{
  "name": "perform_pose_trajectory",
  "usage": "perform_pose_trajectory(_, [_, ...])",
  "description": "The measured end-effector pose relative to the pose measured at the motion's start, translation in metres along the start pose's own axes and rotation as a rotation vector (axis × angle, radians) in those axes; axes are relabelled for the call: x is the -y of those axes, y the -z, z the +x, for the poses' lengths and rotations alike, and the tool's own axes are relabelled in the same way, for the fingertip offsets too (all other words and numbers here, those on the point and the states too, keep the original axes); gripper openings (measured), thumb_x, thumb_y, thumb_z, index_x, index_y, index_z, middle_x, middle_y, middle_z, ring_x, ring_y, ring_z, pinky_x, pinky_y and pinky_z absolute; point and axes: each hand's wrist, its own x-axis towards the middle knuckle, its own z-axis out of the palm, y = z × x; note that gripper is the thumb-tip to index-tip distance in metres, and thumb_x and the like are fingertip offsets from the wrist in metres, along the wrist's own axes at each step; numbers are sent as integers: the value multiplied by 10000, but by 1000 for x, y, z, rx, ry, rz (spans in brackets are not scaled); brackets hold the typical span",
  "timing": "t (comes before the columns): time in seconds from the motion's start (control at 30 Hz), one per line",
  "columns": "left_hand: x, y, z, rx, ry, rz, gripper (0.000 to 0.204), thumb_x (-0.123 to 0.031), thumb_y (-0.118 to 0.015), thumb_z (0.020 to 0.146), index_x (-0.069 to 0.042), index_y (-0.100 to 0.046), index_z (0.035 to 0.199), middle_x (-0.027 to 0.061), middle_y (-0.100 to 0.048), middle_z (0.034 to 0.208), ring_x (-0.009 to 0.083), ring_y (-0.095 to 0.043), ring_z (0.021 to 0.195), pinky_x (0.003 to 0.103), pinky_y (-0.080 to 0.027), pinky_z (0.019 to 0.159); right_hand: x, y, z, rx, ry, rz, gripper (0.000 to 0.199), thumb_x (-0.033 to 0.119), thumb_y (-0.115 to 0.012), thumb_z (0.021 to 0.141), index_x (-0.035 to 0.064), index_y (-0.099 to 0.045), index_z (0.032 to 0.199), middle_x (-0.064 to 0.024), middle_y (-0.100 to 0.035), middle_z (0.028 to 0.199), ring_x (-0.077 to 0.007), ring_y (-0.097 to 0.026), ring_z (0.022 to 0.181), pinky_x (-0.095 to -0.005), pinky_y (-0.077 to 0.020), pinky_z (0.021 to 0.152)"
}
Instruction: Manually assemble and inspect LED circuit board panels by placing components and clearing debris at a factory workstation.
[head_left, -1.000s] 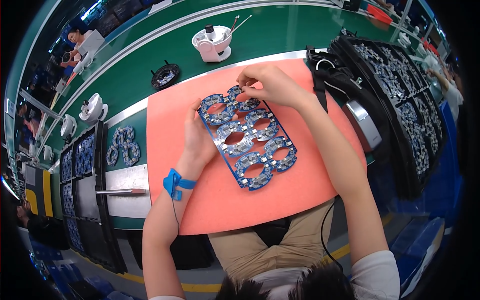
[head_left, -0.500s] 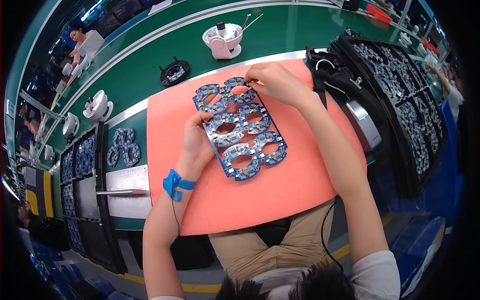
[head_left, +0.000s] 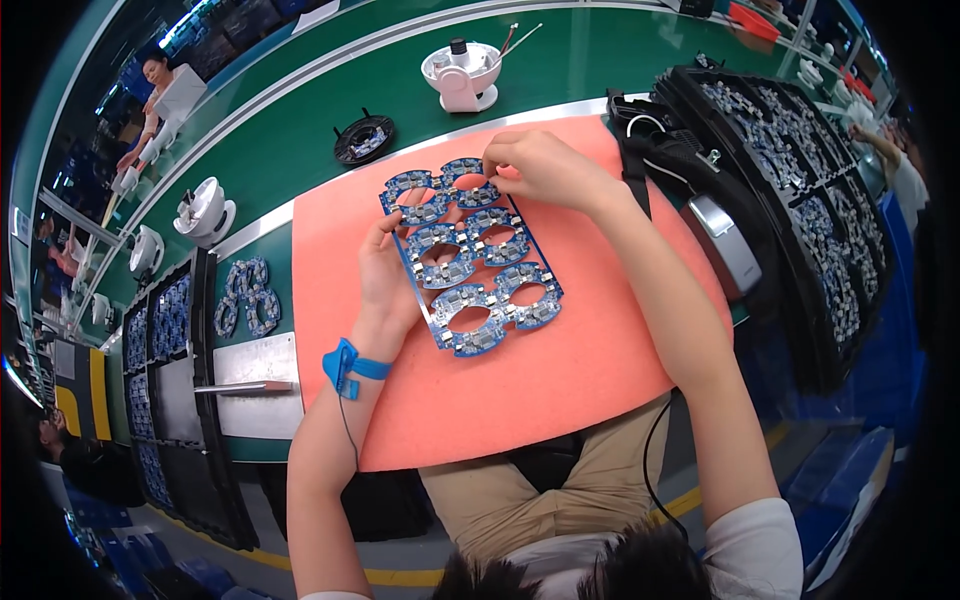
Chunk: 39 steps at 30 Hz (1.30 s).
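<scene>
A blue circuit board panel, made of several joined ring-shaped boards with small parts on them, is held tilted over the orange-pink mat. My left hand is closed on its left edge, thumb on top, with other fingers hidden underneath. A blue strap with a wire circles my left wrist. At the panel's far right corner, my right hand is closed, fingertips pinching the edge. The exact fingertip contact is partly hidden.
On the green surface beyond stand a white rounded housing with wires and a black ring-shaped part. Loose ring boards lie left, beside a black tray. Another black tray of boards stands right, near a grey device.
The panel has shifted slightly left and toward the far side. My left hand has slid farther up its left edge. The white housing and black part have moved rightward on the green surface.
</scene>
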Motion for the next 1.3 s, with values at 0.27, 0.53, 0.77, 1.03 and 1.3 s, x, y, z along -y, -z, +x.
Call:
perform_pose_trajectory(0.27, [1,-5,-2,-57,9,-112,510,-317,-422,905,-136,-407,1382,214,-527,1232,321,-531,1130,461,-468,932,0,-3,2,-38,-72,19,127,107,-657,775,32,-620,871,-63,-647,1015,-257,-625,901,-354,-503,776])
perform_pose_trajectory(0.53, [-1,-7,-3,-39,6,-110,476,-303,-411,918,-138,-430,1364,200,-514,1253,317,-510,1177,478,-445,971,12,-12,4,-172,171,-168,124,155,-652,772,53,-643,842,-77,-638,902,-241,-617,836,-358,-486,753])
perform_pose_trajectory(0.77, [-1,1,1,-9,-65,-134,455,-280,-375,945,-114,-402,1368,170,-493,1285,282,-494,1210,488,-442,979,25,-5,6,-82,63,5,143,89,-661,734,45,-625,865,-67,-642,963,-237,-614,865,-356,-501,753])
perform_pose_trajectory(1.03, [-6,6,2,-50,-135,-142,449,-270,-374,946,-118,-418,1367,156,-492,1322,320,-490,1207,513,-411,1000,35,-21,5,-45,251,31,152,131,-692,745,95,-683,892,-13,-649,1041,-197,-585,981,-361,-460,875])
perform_pose_trajectory(1.3, [-5,-2,1,25,-78,-2,399,-353,-257,1005,-122,-441,1273,136,-588,1140,266,-607,1018,458,-545,847,52,-34,7,27,63,-155,140,169,-631,807,80,-636,916,-25,-638,872,-222,-611,873,-359,-490,747])
